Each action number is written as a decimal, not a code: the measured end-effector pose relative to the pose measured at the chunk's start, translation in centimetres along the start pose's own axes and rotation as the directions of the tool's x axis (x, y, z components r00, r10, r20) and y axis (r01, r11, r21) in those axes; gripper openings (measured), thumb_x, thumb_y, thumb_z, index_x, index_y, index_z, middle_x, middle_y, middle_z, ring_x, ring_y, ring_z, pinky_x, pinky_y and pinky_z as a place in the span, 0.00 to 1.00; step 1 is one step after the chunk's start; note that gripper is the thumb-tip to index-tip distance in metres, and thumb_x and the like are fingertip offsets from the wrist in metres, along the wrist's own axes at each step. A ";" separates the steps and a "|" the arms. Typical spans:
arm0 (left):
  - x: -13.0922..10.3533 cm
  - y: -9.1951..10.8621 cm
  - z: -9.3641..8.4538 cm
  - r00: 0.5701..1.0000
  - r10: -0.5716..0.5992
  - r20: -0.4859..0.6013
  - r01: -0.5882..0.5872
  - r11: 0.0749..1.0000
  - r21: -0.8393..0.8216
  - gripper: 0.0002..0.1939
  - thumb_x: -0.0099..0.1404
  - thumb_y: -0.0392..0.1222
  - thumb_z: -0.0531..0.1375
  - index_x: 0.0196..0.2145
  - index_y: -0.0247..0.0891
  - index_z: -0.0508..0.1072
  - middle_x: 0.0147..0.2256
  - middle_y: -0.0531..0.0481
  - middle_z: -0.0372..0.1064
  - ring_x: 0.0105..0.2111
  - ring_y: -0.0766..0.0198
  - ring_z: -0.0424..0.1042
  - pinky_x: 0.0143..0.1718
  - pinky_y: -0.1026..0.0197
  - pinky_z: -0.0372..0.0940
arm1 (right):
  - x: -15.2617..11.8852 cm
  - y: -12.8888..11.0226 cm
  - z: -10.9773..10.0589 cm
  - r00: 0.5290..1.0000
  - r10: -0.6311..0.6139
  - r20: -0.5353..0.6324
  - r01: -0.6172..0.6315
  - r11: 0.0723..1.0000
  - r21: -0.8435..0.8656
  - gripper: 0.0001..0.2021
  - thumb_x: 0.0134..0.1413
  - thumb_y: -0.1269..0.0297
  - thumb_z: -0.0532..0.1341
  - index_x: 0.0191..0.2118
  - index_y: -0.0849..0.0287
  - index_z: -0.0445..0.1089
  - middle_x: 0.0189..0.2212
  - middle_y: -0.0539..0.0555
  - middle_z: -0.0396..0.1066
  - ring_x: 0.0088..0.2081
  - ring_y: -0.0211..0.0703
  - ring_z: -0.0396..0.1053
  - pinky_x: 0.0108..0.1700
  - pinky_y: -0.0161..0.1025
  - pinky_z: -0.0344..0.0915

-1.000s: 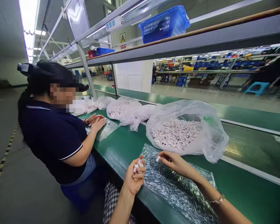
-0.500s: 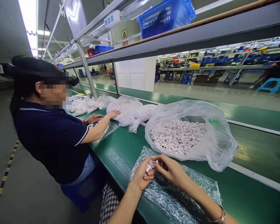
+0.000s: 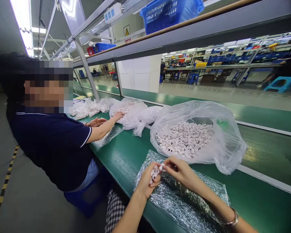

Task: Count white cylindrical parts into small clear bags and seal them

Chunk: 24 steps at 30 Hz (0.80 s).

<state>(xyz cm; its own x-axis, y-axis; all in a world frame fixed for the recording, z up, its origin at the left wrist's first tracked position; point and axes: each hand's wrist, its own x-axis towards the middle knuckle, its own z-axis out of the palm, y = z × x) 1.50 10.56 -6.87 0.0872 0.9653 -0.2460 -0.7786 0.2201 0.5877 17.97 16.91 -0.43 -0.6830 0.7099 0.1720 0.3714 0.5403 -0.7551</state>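
Note:
Several small white ring-shaped plastic parts [image 3: 155, 174] rest in my left hand [image 3: 146, 183], whose fingers curl around them. My right hand [image 3: 180, 170] pinches one white part [image 3: 161, 167] between thumb and fingertips, just at the edge of the left hand's handful. Both hands hover over a clear crinkled plastic sheet [image 3: 174, 207] on the green bench. Directly beyond them lies a large open clear bag [image 3: 229, 145] filled with a heap of the same white parts [image 3: 186, 139].
On my left a co-worker [image 3: 50, 136] sits with one hand at another bag of white parts [image 3: 127, 108]. More bagged parts [image 3: 87, 110] lie farther along the bench [image 3: 116, 152]. Overhead, a shelf [image 3: 208, 30] carries a blue basket [image 3: 171, 14].
My right hand has drawn slightly away from my left, and a white part now shows in its fingertips. The co-worker's head has turned and the view has shifted slightly.

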 end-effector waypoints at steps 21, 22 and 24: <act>-1.4 -0.3 0.6 0.983 -0.061 0.174 0.037 0.990 0.135 0.15 0.64 0.48 0.64 0.39 0.32 0.71 0.23 0.56 0.60 0.12 0.77 0.55 0.09 0.70 0.35 | -0.8 -0.7 0.1 0.984 0.056 0.172 -0.052 0.998 -0.026 0.10 0.64 0.54 0.58 0.41 0.54 0.67 0.32 0.48 0.69 0.32 0.42 0.66 0.33 0.37 0.60; -1.3 -0.2 0.5 0.984 -0.061 0.165 0.042 0.993 0.114 0.16 0.64 0.48 0.63 0.40 0.32 0.71 0.24 0.55 0.61 0.12 0.78 0.54 0.09 0.71 0.36 | -0.7 -0.3 -0.2 0.984 0.060 0.167 -0.059 0.998 -0.006 0.10 0.64 0.53 0.58 0.41 0.54 0.67 0.32 0.49 0.69 0.33 0.42 0.66 0.33 0.37 0.61; -1.0 0.1 0.2 0.990 -0.049 0.135 0.041 0.997 0.060 0.18 0.65 0.50 0.63 0.43 0.31 0.71 0.27 0.53 0.64 0.14 0.79 0.54 0.10 0.72 0.37 | -0.3 0.7 -1.0 0.991 0.064 0.120 -0.061 0.998 -0.029 0.11 0.63 0.53 0.59 0.43 0.55 0.66 0.34 0.50 0.69 0.33 0.42 0.66 0.33 0.37 0.61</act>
<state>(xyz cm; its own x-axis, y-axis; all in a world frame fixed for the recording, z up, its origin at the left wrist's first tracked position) 1.44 9.69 -6.46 0.2082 0.9635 -0.1683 -0.7359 0.2676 0.6220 19.04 17.48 -0.37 -0.7286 0.6834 0.0459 0.4304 0.5090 -0.7455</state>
